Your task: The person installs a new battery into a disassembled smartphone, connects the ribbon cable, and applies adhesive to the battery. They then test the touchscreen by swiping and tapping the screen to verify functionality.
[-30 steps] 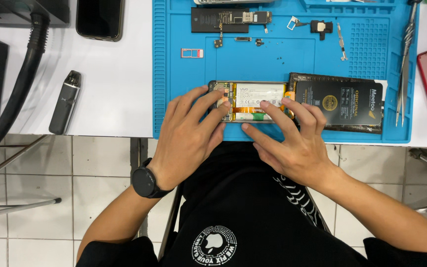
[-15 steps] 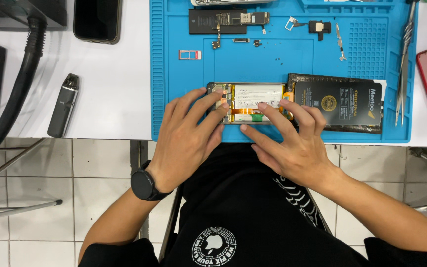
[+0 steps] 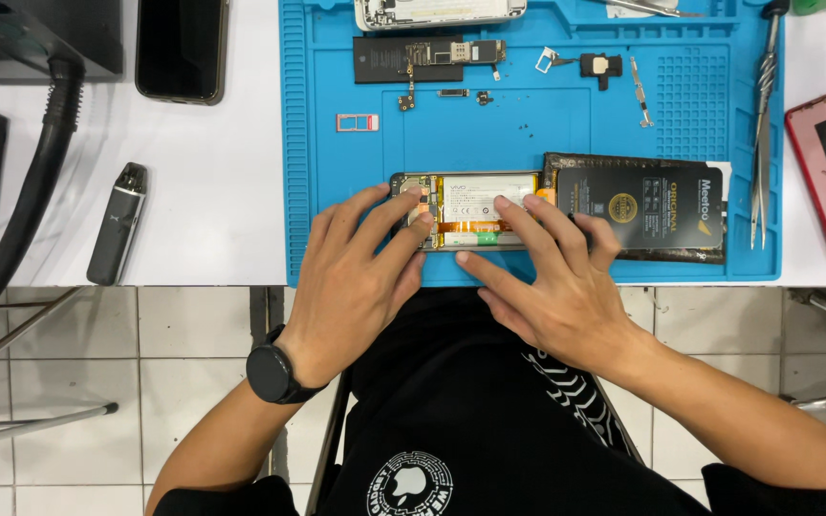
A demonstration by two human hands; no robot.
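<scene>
Two bare hands rest on an opened phone (image 3: 470,210) that lies flat near the front edge of a blue work mat (image 3: 528,124), its back cover off so that the white battery and orange flex cable show. The left hand (image 3: 360,277), with a black watch (image 3: 274,373) on its wrist, lies spread over the phone's left end, fingers extended and fingertips pressing on the board area; it grips nothing. The right hand (image 3: 556,282) is likewise spread, its index fingertip down on the battery and its thumb along the phone's front edge, so both hands press on the phone rather than clasp it. Just right of the phone, touching or nearly touching it, lies a black packaged battery (image 3: 642,205). Farther back from the phone on the mat lie a small circuit board with a black part (image 3: 427,55), a pink card tray (image 3: 357,121) and loose small parts. Well to the right of the phone, tweezers (image 3: 763,143) lie at the mat's edge. Left of the phone, off the mat, a grey stick-shaped device (image 3: 117,225) rests on the white table (image 3: 222,191).
</scene>
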